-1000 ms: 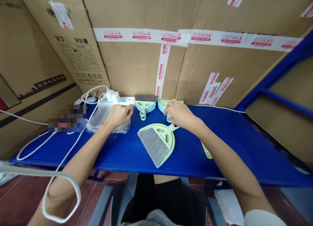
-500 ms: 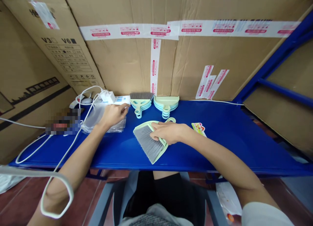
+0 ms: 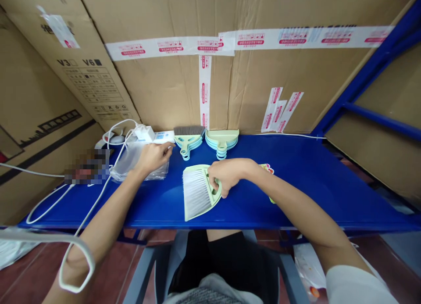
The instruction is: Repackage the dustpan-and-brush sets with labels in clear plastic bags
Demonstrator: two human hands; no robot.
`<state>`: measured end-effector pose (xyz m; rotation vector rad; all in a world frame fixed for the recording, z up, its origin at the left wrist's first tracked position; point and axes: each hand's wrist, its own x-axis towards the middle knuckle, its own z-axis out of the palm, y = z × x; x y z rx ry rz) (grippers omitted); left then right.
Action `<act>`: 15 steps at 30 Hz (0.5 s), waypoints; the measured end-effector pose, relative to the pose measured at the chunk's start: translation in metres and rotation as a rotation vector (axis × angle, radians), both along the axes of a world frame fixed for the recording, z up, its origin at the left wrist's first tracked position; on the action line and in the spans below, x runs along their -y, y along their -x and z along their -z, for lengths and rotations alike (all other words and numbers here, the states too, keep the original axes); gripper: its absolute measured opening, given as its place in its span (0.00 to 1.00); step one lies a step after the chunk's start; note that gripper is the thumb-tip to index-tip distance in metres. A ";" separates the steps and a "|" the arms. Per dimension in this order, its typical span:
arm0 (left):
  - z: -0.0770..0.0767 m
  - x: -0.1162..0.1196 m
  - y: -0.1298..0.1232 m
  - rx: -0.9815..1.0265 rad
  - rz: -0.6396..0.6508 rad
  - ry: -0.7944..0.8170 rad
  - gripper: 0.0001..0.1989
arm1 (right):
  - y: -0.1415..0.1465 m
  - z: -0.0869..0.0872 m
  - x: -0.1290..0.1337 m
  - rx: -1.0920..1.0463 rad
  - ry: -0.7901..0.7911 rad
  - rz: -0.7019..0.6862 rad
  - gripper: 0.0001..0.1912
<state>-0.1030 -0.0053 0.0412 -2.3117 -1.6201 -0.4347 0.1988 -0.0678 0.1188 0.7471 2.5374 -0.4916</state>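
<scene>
Brush-and-dustpan set (image 3: 198,191), center of frame, extends left and slightly down from right hand (image 3: 225,176), fingers curled onto its green handle end; left hand (image 3: 156,156) (left of center, over clear bags (image 3: 160,173)), grip unclear.

A pale-green brush (image 3: 197,190) is nesting in a matching dustpan (image 3: 201,166), whitish bristles pointing left; clear plastic bags (image 3: 127,162) are lying farther left on the bench (image 3: 305,172).

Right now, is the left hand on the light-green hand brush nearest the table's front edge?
No, the right hand grips that light-green hand brush, while the left hand is over the clear plastic bags.
</scene>
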 end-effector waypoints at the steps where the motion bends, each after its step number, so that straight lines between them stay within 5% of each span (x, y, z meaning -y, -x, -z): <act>1: 0.000 0.000 0.000 -0.004 -0.003 0.004 0.23 | -0.003 -0.003 -0.004 -0.066 0.064 -0.024 0.13; 6: -0.003 0.001 -0.001 -0.034 -0.030 0.017 0.22 | -0.036 -0.036 -0.017 -0.487 0.186 -0.045 0.20; 10: -0.003 0.001 -0.001 -0.037 -0.020 0.019 0.22 | -0.063 -0.055 -0.028 -0.715 -0.028 0.242 0.22; 15: -0.001 0.001 -0.002 -0.006 -0.005 0.003 0.22 | -0.061 -0.022 -0.062 -0.823 -0.450 0.705 0.19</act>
